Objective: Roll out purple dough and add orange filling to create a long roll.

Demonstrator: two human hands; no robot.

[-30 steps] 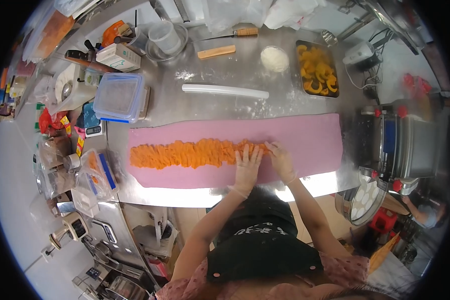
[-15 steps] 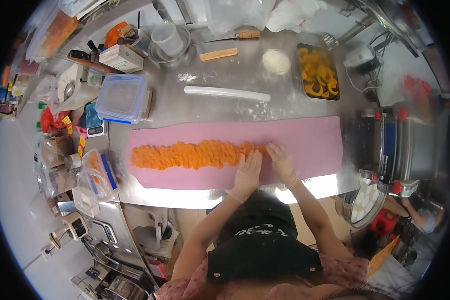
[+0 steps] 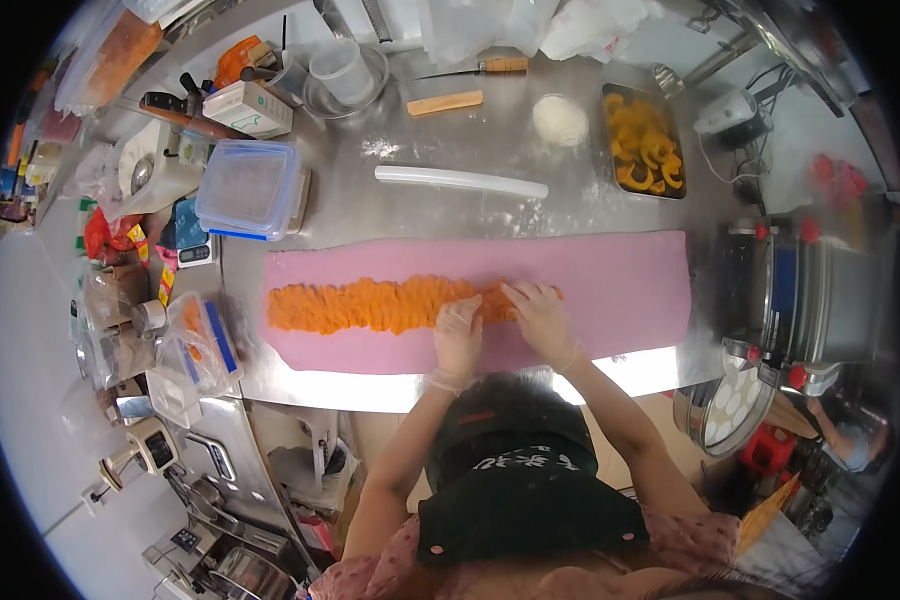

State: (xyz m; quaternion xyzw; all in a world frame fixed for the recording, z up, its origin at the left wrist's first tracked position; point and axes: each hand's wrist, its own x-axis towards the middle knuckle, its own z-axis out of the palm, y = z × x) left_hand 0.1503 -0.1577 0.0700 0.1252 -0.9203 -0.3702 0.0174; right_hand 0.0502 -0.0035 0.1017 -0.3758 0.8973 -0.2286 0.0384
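Note:
A long sheet of pink dough (image 3: 390,357) lies across the steel table, with a lumpy band of orange mash (image 3: 370,305) along its middle, thinner toward the right. My left hand (image 3: 458,338), in a thin see-through glove, is over the band right of its middle, fingers bent and drawn together on the mash. Close to its right, my right hand (image 3: 543,325), gloved alike, rests fingers apart on the narrow end of the band. Some of the mash under both hands is hidden.
Beyond the dough lie a white rolling pin (image 3: 460,181), a wooden strip (image 3: 445,103), a knife (image 3: 500,67) and a whitish round mound (image 3: 560,121). A tray of pumpkin pieces (image 3: 618,180) stands far right. Lidded plastic boxes (image 3: 248,190) and a scale (image 3: 196,253) line the left.
My left hand has slid left along the band, and its fingers, straight before, are now bent. My right hand has shifted slightly left and turned over the mash. The view has moved slightly.

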